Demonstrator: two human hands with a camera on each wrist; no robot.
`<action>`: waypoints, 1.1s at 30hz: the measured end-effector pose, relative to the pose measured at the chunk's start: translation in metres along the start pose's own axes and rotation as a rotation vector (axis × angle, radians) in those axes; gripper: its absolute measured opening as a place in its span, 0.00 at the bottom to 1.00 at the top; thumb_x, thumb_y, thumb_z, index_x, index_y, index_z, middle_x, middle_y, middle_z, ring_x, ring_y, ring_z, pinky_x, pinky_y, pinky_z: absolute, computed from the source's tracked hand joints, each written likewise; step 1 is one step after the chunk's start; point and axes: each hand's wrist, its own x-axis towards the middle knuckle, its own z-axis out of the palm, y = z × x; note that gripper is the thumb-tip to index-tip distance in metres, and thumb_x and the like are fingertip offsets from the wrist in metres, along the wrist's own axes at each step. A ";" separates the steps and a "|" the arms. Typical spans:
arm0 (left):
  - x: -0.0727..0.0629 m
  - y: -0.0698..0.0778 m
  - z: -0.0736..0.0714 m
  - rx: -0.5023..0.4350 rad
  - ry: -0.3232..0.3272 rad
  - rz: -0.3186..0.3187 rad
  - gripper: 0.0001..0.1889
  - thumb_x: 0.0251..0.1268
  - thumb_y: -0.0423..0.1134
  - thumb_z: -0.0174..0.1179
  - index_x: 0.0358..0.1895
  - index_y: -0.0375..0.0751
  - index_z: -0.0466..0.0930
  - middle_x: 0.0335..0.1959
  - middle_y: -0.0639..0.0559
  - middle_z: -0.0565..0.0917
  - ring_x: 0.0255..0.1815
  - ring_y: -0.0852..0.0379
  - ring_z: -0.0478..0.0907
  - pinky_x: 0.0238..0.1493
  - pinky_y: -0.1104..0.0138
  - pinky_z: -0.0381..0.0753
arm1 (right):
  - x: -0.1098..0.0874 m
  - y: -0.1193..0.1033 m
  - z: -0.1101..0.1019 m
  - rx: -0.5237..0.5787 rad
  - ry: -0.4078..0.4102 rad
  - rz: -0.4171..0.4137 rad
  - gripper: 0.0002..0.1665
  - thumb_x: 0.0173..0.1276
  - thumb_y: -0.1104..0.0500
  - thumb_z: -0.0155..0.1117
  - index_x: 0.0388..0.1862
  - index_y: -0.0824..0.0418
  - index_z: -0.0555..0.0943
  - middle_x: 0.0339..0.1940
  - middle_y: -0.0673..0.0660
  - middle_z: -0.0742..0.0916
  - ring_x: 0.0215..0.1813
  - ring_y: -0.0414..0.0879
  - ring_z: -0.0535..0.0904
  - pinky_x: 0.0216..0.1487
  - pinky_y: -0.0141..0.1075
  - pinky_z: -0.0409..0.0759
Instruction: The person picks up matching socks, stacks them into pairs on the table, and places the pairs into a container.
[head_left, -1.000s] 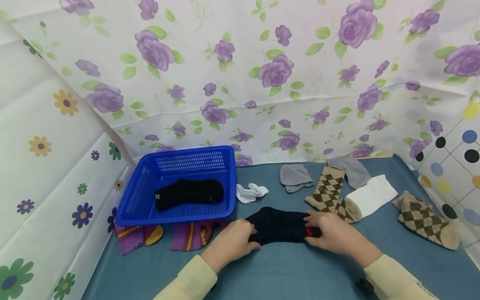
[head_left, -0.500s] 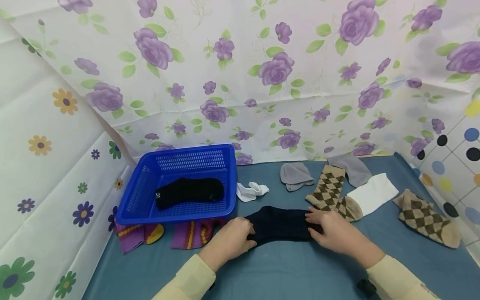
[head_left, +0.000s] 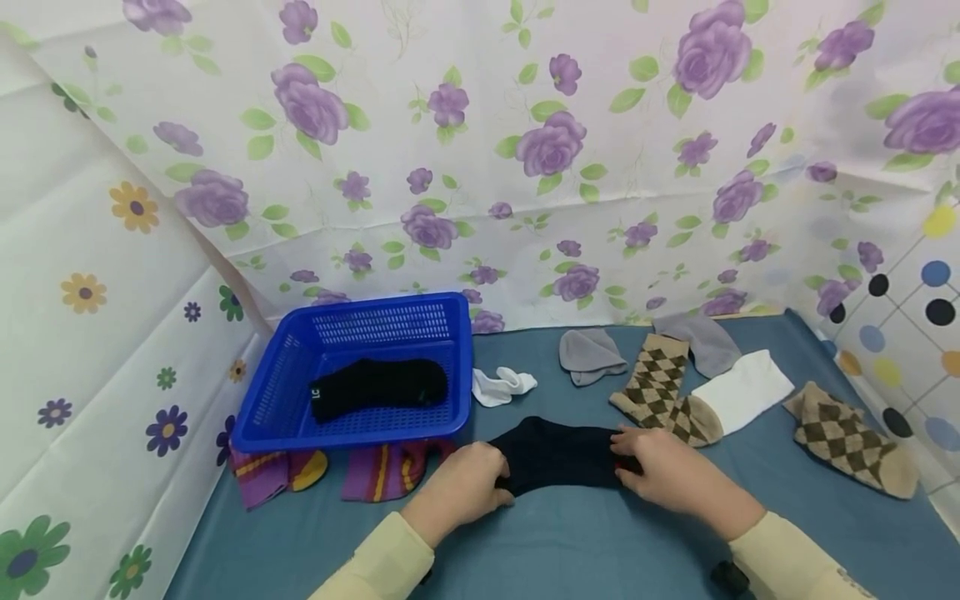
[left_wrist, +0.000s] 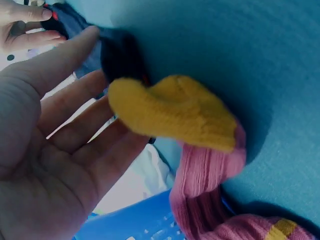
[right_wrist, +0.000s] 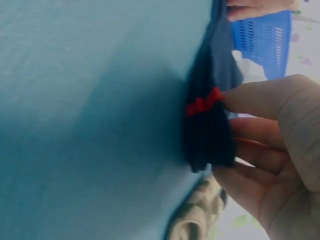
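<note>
Two hands on one dark sock [head_left: 558,454]. State of the grip?

Right hand [head_left: 663,467]: nearly closed, thumb and fingers pinching the cuff at a red mark [right_wrist: 204,103]. Left hand [head_left: 467,482]: looser, its thumb and fingers parted about the toe end.

Position of the sock?

Spread crosswise between the hands, over the blue cloth [head_left: 570,550]. Whether its whole length touches the cloth, I cannot tell.

Handling advice?

In my judgement: draw the ends apart lightly and evenly, square the cuff edges, then smooth the heel bulge on the far side. A hard pull could distort the knit.

Surroundings?

Striped socks [head_left: 384,475] near the left hand, best not snagged. Behind them, a blue basket [head_left: 466,367] holds black footwear [head_left: 382,387]. A checked sock [head_left: 656,379] lies just beyond the right hand.
</note>
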 end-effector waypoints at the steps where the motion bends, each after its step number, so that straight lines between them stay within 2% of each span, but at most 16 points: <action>1: 0.000 -0.001 0.000 0.004 0.021 0.002 0.13 0.53 0.51 0.67 0.38 0.48 0.86 0.35 0.56 0.85 0.36 0.62 0.80 0.42 0.65 0.81 | 0.000 0.000 -0.002 -0.012 0.028 -0.002 0.18 0.60 0.55 0.67 0.48 0.59 0.83 0.53 0.57 0.84 0.60 0.54 0.76 0.50 0.44 0.80; 5: 0.001 -0.003 -0.001 0.034 0.123 0.006 0.10 0.58 0.45 0.65 0.41 0.47 0.85 0.39 0.54 0.85 0.41 0.59 0.80 0.46 0.64 0.81 | -0.001 -0.001 -0.008 -0.068 0.147 -0.053 0.16 0.58 0.58 0.68 0.46 0.57 0.84 0.49 0.53 0.86 0.54 0.49 0.81 0.49 0.44 0.80; 8: 0.003 -0.001 0.001 0.040 0.155 -0.011 0.09 0.57 0.40 0.65 0.41 0.45 0.85 0.38 0.54 0.84 0.41 0.59 0.80 0.47 0.64 0.80 | -0.001 0.000 -0.006 -0.082 0.144 -0.110 0.14 0.59 0.61 0.67 0.46 0.56 0.85 0.50 0.54 0.85 0.54 0.49 0.81 0.49 0.42 0.80; 11: 0.006 0.000 0.004 0.034 0.157 -0.033 0.09 0.55 0.40 0.67 0.38 0.43 0.85 0.34 0.54 0.83 0.38 0.59 0.79 0.43 0.64 0.81 | -0.001 0.001 0.000 -0.084 0.084 -0.120 0.14 0.60 0.61 0.66 0.46 0.56 0.85 0.52 0.55 0.84 0.57 0.51 0.79 0.50 0.42 0.80; 16: 0.008 0.000 0.005 0.016 0.136 -0.087 0.10 0.51 0.45 0.69 0.29 0.42 0.83 0.26 0.54 0.78 0.30 0.60 0.74 0.34 0.67 0.78 | -0.002 0.005 0.009 -0.081 0.021 -0.052 0.16 0.58 0.59 0.68 0.47 0.56 0.84 0.54 0.55 0.83 0.58 0.52 0.78 0.50 0.43 0.80; 19: 0.008 0.000 0.005 0.017 0.133 -0.111 0.12 0.49 0.47 0.70 0.27 0.43 0.82 0.26 0.53 0.77 0.29 0.59 0.73 0.33 0.67 0.78 | -0.003 0.007 0.011 -0.067 0.005 -0.019 0.18 0.59 0.59 0.67 0.50 0.57 0.83 0.55 0.55 0.83 0.59 0.53 0.78 0.50 0.43 0.80; 25: 0.013 0.000 0.006 0.043 0.150 -0.134 0.17 0.44 0.47 0.74 0.32 0.39 0.83 0.31 0.47 0.79 0.33 0.54 0.76 0.39 0.63 0.80 | -0.002 0.007 0.013 -0.010 0.024 0.010 0.17 0.60 0.59 0.67 0.49 0.55 0.83 0.55 0.54 0.84 0.58 0.52 0.79 0.49 0.43 0.80; 29: 0.017 0.002 0.004 0.009 0.117 -0.184 0.20 0.42 0.46 0.75 0.35 0.37 0.82 0.32 0.45 0.82 0.35 0.53 0.78 0.41 0.61 0.80 | 0.001 0.006 0.013 0.010 0.057 0.035 0.12 0.59 0.57 0.68 0.43 0.53 0.85 0.53 0.54 0.84 0.56 0.51 0.79 0.49 0.43 0.80; 33: 0.019 0.003 0.004 -0.003 0.091 -0.199 0.19 0.42 0.46 0.75 0.35 0.39 0.82 0.32 0.47 0.83 0.33 0.54 0.79 0.39 0.61 0.80 | 0.000 0.005 0.014 -0.011 0.085 0.050 0.08 0.58 0.57 0.69 0.37 0.51 0.85 0.59 0.59 0.79 0.56 0.54 0.78 0.49 0.44 0.79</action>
